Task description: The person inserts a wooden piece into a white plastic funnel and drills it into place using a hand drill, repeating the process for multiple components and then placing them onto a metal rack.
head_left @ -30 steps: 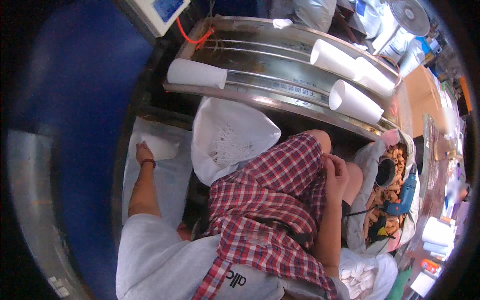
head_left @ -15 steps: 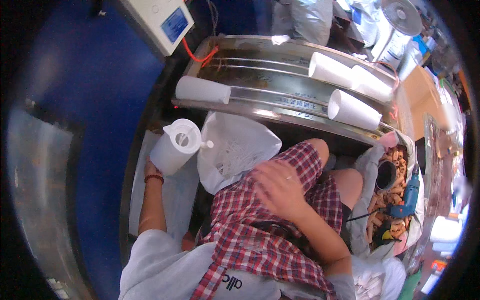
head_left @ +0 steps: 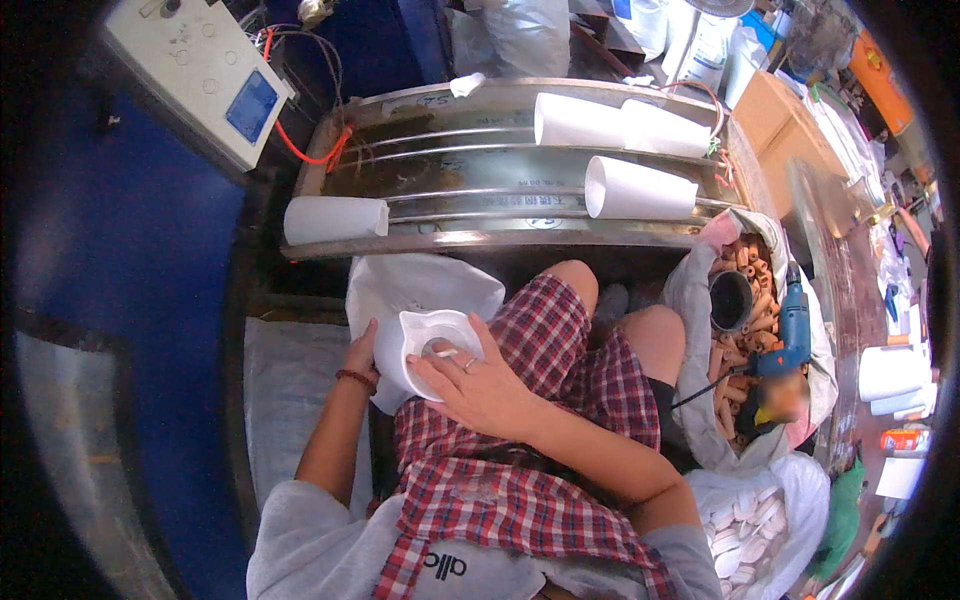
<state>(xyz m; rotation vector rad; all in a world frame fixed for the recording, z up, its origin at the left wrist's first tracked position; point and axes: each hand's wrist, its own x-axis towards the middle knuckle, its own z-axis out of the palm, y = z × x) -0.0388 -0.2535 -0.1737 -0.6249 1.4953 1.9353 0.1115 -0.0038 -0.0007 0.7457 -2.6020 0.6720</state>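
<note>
A white plastic jug (head_left: 392, 355) with a spouted rim is tilted toward me above my lap. My left hand (head_left: 362, 352) is closed around its far left side, and the jug hides part of that hand. My right hand (head_left: 485, 395), wearing a ring, grips the jug's mouth. Its thumb lies along the rim while the other fingers reach over the opening; the fingertips are partly hidden inside. Just behind the jug sits an open white plastic bag (head_left: 440, 275), its contents mostly covered now.
Ahead, a metal-topped bench (head_left: 450, 165) carries several white cylinders (head_left: 640, 188). To my right, a sack (head_left: 690, 270) holds brown tubular pieces, a black cup (head_left: 731, 300) and a blue power drill (head_left: 793, 325). Below it lies a bag of white pieces (head_left: 745, 530). A control box (head_left: 205, 85) stands far left.
The jug has come right and nearer, over my lap. My right hand has moved left from my thigh onto the jug's mouth. The view has shifted to the right.
</note>
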